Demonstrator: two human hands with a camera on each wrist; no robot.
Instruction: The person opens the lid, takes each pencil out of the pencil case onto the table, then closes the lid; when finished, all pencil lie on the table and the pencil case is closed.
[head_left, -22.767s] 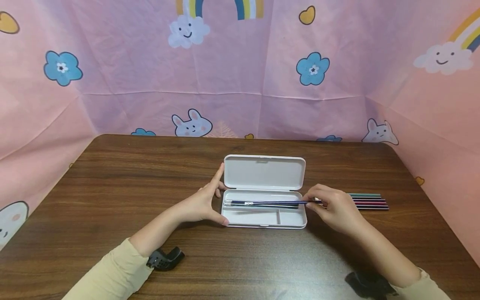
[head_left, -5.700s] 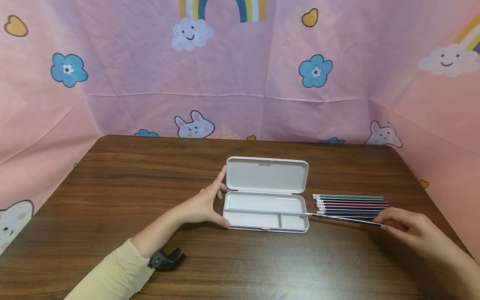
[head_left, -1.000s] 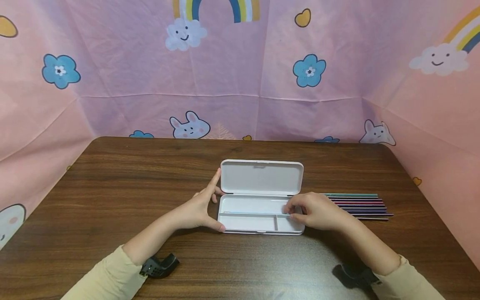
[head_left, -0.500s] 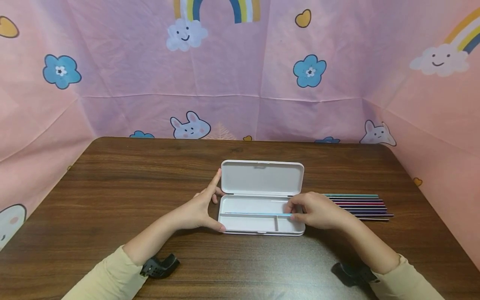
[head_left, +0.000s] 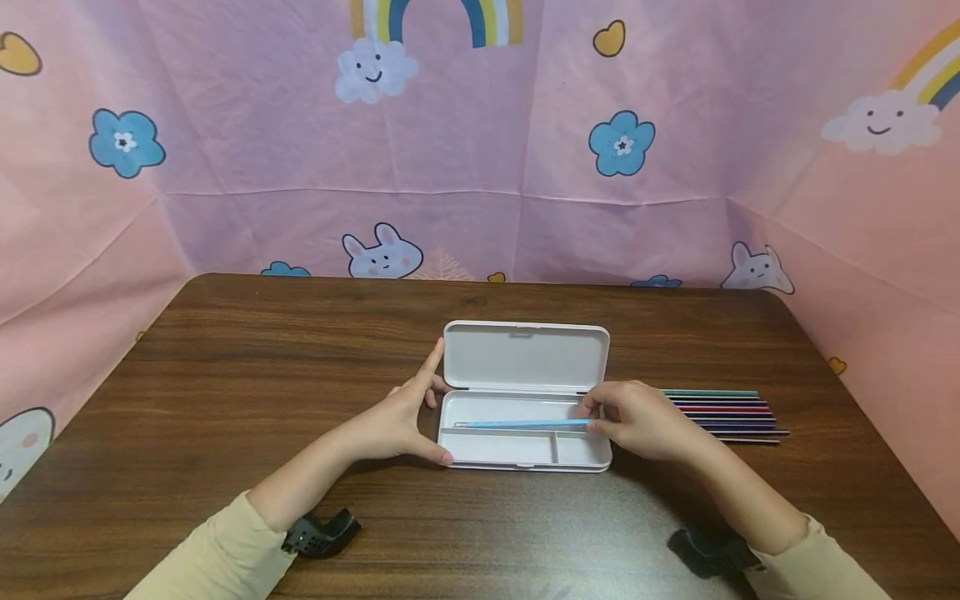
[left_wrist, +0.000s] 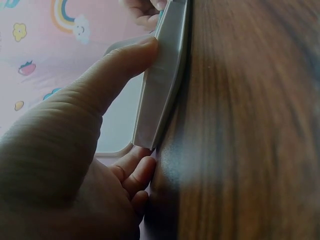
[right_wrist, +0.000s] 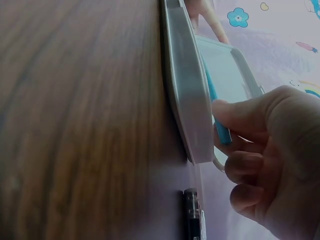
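Observation:
A white pencil case (head_left: 491,446) stands with its lid (head_left: 527,357) raised. Along its left end lies my left hand (head_left: 390,421), thumb on the front corner and index finger straight up against the lid's edge; the left wrist view shows the thumb (left_wrist: 135,54) pressing the side wall. My right hand (head_left: 645,419) pinches one end of a light blue pencil (head_left: 525,423) between thumb and fingers. The pencil slants slightly over the long compartment, its eraser end at the left. In the right wrist view the pencil's tip end (right_wrist: 223,132) sticks out past the thumb.
Several dark, red and green pencils (head_left: 738,408) lie side by side on the wooden table (head_left: 300,350), right of the case. My right hand hides their left ends. Behind the table hangs a pink printed cloth (head_left: 480,150).
Pencils once in the case now lie in a row at the right. Over the last second my right hand has lifted the light blue pencil's right end, while my left hand has stayed at the case.

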